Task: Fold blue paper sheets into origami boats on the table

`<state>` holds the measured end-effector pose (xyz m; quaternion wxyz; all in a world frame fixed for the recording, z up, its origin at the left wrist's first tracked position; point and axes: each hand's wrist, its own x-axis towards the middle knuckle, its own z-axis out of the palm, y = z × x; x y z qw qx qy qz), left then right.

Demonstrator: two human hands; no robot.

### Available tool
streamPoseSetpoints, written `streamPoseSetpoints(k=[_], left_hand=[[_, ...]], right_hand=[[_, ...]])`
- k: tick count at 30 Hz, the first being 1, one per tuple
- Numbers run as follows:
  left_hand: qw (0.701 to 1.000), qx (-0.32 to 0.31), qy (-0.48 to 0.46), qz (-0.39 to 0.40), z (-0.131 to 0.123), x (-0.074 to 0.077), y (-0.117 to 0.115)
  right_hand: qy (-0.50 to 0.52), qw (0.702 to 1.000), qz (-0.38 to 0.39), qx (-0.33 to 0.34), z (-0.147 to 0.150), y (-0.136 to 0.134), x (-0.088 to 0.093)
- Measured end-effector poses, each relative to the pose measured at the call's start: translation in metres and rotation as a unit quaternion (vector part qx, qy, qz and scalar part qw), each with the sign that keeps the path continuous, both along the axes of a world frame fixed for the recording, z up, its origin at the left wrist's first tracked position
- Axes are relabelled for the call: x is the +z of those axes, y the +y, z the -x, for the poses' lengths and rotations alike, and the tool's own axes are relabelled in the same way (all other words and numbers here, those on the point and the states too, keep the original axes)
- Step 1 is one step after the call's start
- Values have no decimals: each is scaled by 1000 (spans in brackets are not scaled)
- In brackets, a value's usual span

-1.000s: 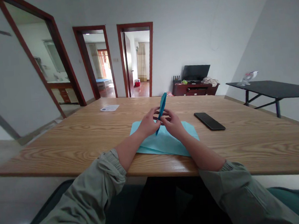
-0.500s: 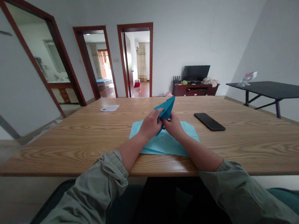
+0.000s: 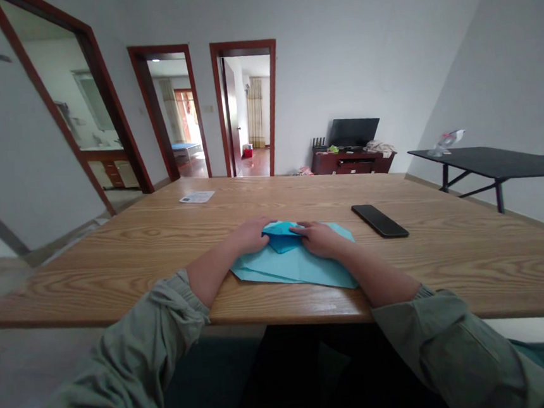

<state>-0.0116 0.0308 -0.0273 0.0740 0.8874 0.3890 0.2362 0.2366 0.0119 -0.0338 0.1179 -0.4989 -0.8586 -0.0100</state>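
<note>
A bright blue folded paper (image 3: 282,236) lies low over light blue sheets (image 3: 282,268) near the front edge of the wooden table (image 3: 161,239). My left hand (image 3: 254,235) grips the folded paper's left end, with the thumb in front and the fingers behind. At its right end, my right hand (image 3: 320,238) holds the paper between thumb and fingers. Both hands are closed on it, and parts of the fold are hidden beneath the fingers. The light blue sheets overlap, with their corners cut or folded at a slant.
A black phone (image 3: 379,221) lies right of the sheets. A printed white card (image 3: 197,197) is at the table's back left. Beyond stand a black table (image 3: 497,162) on the right and a TV (image 3: 354,132) on a dark red cabinet (image 3: 330,163). Doorways open at the left.
The blue folded paper has come down from an upright, tilted pose to lie low over the sheets. My hands have moved apart, to its two ends. The view has shifted slightly.
</note>
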Motion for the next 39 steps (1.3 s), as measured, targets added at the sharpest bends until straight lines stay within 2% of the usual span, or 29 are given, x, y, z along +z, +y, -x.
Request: streamPoseSetpoints(k=[2, 4, 6, 9, 13, 16, 22, 26, 31, 35, 39], left_hand=[[997, -62, 29, 21, -1, 0, -5], [992, -86, 65, 58, -3, 0, -10], [988, -81, 98, 90, -6, -3, -12], [986, -72, 118, 96, -10, -7, -13], [993, -69, 79, 55, -11, -4, -15], [998, -38, 28, 51, -10, 3, -16], [997, 14, -54, 58, -10, 5, -11], [999, 29, 18, 0, -13, 0, -7], [990, -3, 133, -47, -16, -5, -5], [988, 1, 145, -52, -18, -6, -7], [990, 15, 127, -51, -23, -6, -12]], right_hand=[[-39, 999, 31, 0, 2, -1, -3], [-48, 997, 59, -4, 3, -4, -5], [-47, 997, 67, -2, 2, -8, -5], [-32, 998, 34, 35, 1, -15, -3], [5, 998, -8, 62, 4, -23, 5], [61, 996, 10, 68, 5, -24, 12], [152, 988, 25, -21, 5, -16, 9], [158, 985, 17, -74, 5, -9, 2], [128, 986, 5, -103, 5, -11, 3], [155, 978, 16, -135, 8, -13, 8], [248, 946, 105, -180, 10, -11, 10]])
